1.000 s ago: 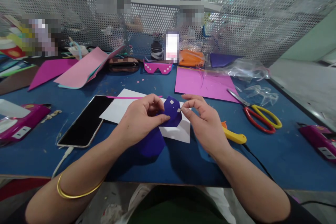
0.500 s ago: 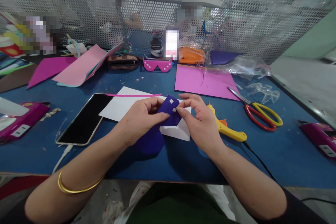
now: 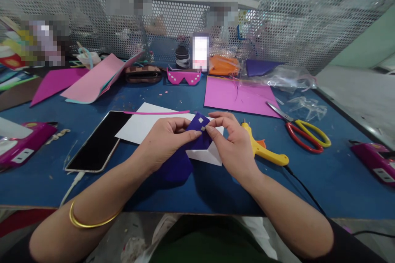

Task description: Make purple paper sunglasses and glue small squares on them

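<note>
My left hand [image 3: 163,141] is closed on a purple foam cut-out [image 3: 199,131] and holds it over a white sheet [image 3: 138,126]. Two small white squares sit on the purple piece. My right hand [image 3: 233,144] pinches at the lower white square [image 3: 203,128], its fingertips touching the purple piece from the right. More purple foam [image 3: 177,166] hangs below my left hand. A thin pink strip [image 3: 156,112] lies along the far edge of the white sheet.
A black phone [image 3: 95,141] lies left of the sheet, a yellow glue gun [image 3: 267,152] and red-and-yellow scissors [image 3: 304,131] to the right. Pink sheets [image 3: 237,96] and pink pixel glasses [image 3: 183,77] lie further back. Magenta devices [image 3: 21,146] sit at both table ends.
My right hand has moved left onto the purple piece, closing its pinch at the lower white square. The glue gun beside it has come into full view. My left hand keeps its hold.
</note>
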`<control>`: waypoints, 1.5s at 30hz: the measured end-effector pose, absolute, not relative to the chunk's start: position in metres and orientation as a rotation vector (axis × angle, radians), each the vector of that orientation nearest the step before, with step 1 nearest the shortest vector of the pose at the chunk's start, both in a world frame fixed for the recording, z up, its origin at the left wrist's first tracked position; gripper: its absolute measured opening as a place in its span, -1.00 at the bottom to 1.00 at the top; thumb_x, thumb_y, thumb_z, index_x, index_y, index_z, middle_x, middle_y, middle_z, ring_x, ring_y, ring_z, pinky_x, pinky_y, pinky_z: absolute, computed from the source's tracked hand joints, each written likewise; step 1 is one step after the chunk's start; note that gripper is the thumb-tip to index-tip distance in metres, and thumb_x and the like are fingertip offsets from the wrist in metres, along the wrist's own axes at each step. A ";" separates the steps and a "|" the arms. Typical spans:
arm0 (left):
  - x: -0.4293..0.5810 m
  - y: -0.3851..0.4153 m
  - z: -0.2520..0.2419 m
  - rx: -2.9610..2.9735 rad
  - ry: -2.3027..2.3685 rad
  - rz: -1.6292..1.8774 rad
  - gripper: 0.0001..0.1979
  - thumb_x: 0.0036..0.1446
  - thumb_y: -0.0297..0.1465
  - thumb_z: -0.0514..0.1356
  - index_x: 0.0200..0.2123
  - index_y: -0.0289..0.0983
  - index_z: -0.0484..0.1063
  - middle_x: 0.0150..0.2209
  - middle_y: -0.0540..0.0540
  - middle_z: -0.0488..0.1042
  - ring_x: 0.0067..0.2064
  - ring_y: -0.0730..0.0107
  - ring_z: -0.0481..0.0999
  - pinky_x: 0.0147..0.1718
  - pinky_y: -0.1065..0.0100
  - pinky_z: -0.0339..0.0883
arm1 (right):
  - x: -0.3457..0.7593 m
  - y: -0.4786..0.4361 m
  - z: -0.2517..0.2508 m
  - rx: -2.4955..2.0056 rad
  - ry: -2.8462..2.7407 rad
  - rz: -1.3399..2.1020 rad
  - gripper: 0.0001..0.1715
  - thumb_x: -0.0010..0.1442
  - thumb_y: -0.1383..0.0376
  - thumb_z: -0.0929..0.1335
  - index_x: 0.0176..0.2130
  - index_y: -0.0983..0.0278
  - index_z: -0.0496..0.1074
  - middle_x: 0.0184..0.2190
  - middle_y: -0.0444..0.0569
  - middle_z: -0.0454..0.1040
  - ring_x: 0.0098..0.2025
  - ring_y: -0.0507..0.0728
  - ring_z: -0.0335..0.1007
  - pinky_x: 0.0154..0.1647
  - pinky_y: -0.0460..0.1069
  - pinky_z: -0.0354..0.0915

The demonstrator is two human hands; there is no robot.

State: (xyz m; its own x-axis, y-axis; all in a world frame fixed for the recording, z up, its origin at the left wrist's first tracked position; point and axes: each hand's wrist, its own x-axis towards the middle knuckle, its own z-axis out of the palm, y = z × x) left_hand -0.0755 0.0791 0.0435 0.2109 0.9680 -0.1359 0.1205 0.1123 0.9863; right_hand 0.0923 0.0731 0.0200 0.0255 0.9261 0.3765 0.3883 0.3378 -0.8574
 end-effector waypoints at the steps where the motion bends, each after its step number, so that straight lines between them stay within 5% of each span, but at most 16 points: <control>1: -0.075 0.079 0.044 1.289 1.182 0.901 -0.81 -0.01 -0.29 0.38 -0.32 -0.24 0.60 -0.35 -0.01 0.63 -0.36 0.40 0.54 -0.34 0.39 0.35 | 0.092 0.073 0.020 -1.232 -1.556 0.645 -0.88 0.21 0.36 0.36 -0.39 0.21 0.44 -0.08 0.03 0.48 0.02 0.14 0.42 0.11 0.17 0.28; 45: -0.068 0.077 0.046 1.337 1.284 0.941 -0.80 -0.05 -0.26 0.37 -0.51 -0.28 0.53 -0.52 0.06 0.44 -0.46 0.51 0.32 -0.46 0.44 0.17 | 0.087 0.069 0.014 -1.217 -1.515 0.624 -0.90 0.22 0.39 0.35 -0.36 0.23 0.42 -0.13 -0.01 0.48 -0.04 0.11 0.42 0.02 0.08 0.29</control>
State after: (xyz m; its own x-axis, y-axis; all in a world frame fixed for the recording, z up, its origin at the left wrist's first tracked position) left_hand -0.0682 0.0773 0.0464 0.1284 0.9860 -0.1065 0.1948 0.0802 0.9776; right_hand 0.0869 0.0692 0.0139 0.0634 0.9157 0.3968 0.3709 0.3475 -0.8612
